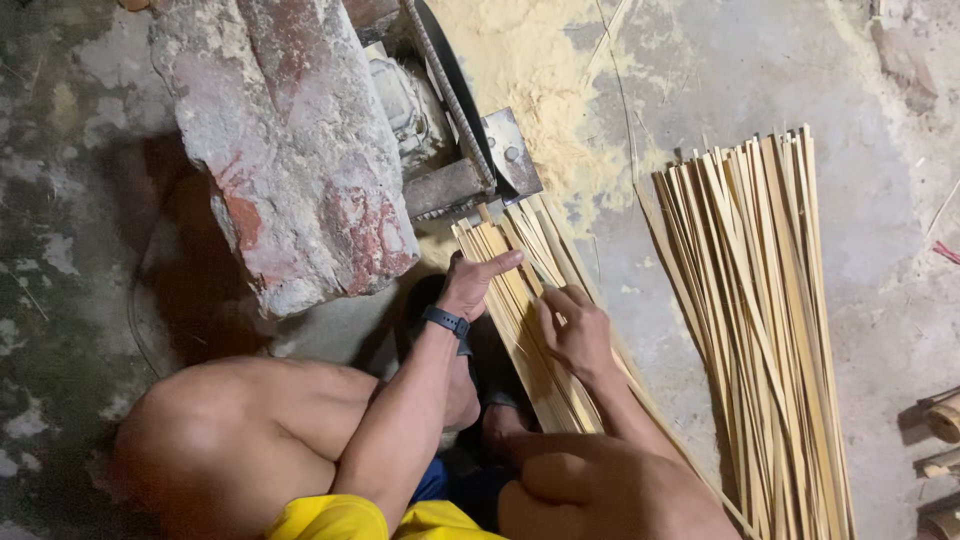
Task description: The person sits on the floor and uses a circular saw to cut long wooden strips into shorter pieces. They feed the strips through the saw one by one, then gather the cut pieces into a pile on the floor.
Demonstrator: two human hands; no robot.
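Bamboo strips point(525, 310) lie on the floor under both our hands, ends at the saw blade point(455, 85). Left hand point(472, 283) presses flat, fingers spread; right hand point(572, 330) pinches one strip. Bigger strip pile point(760, 320) lies right.

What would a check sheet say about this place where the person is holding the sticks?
Surface: bare concrete floor, stained, with sawdust near the top.
Job's things: a bundle of thin bamboo strips lies under both hands, its far end at a metal machine.
Clutter: a second, bigger strip pile to the right; a big broken slab leans over the machine; bamboo stubs at the right edge.
Hands: left hand, watch on its wrist, rests on the bundle; right hand pinches strips.
Cables: nothing seen.
Surroundings: dim, rough floor; the person's knees below.
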